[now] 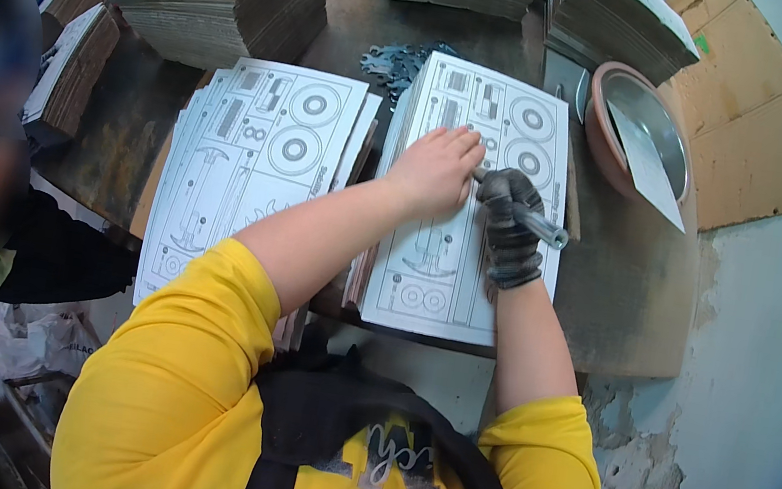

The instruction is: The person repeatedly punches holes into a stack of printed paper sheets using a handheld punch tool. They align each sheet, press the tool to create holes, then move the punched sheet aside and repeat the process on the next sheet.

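A stack of white printed sheets (pixel 431 313) with line drawings of tools and round discs lies in front of me on the table. My left hand (pixel 435 170) is bare and lies on the top sheet, palm down, with its fingers forward and slightly bent. Close beside it, my right hand (pixel 512 230) wears a dark grey striped glove and is closed around a metal rod (pixel 543 228). The rod's thick round end sticks out to the right, and its thin end points toward my left fingers. What its tip touches is hidden.
A second, fanned stack of printed sheets (pixel 272 161) lies to the left. Small blue-grey metal pieces (pixel 397 65) sit behind the stacks. Taller stacks (pixel 235 4) stand along the back. At the right is a pink-rimmed metal bowl (pixel 646 131) with a card in it. A blurred person (pixel 37 242) is at far left.
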### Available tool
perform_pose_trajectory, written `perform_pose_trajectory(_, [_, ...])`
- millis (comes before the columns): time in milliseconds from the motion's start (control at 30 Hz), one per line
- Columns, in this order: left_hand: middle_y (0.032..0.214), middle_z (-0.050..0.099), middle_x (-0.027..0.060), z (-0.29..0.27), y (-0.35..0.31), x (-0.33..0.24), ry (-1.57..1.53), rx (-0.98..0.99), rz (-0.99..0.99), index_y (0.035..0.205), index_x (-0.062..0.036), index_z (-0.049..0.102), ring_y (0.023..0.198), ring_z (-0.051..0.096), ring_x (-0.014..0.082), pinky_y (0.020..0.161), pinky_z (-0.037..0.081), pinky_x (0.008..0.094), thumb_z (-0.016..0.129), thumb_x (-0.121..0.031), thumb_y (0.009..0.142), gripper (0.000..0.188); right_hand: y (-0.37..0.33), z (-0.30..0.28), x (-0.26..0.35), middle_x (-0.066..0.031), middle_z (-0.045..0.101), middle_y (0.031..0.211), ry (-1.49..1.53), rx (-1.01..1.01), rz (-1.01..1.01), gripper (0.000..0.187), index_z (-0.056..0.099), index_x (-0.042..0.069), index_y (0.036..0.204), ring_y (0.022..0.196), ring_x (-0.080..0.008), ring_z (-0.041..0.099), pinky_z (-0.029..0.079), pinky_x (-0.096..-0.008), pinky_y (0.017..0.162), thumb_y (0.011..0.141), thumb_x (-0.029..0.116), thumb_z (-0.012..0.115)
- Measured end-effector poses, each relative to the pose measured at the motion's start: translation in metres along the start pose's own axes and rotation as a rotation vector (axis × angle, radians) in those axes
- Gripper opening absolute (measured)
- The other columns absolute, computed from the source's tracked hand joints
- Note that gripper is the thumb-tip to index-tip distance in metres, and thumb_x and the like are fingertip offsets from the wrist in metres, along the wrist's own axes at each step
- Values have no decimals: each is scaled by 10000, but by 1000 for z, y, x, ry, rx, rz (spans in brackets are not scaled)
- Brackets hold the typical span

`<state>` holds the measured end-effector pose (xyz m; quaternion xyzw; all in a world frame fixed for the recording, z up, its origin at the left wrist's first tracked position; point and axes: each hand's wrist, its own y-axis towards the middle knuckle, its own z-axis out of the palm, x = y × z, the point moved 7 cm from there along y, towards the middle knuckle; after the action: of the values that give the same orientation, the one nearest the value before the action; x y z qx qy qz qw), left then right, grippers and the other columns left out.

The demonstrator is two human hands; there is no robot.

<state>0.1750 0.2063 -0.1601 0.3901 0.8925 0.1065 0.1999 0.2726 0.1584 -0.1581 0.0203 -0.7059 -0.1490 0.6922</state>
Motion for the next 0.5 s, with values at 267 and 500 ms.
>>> perform_pose_trajectory(267, [1346,398,116,1,1,-6,36,84,-32,1250,-39,453,1277,334,243,1071,238,364,411,-159,848,421,-157,13,79,-35,485,618,-131,124,-304,140,479,99,670,582,-189,526,466,-447,855,766,44,564])
perform_pose_trajectory(500, [1253,482,145,-11,-6,-9,28,-39,15,1193,-32,504,1192,430,257,1016,319,368,444,-140,837,376,-158,7,67,-32,482,641,40,88,-115,146,487,75,690,629,-160,514,454,-451,872,817,79,559])
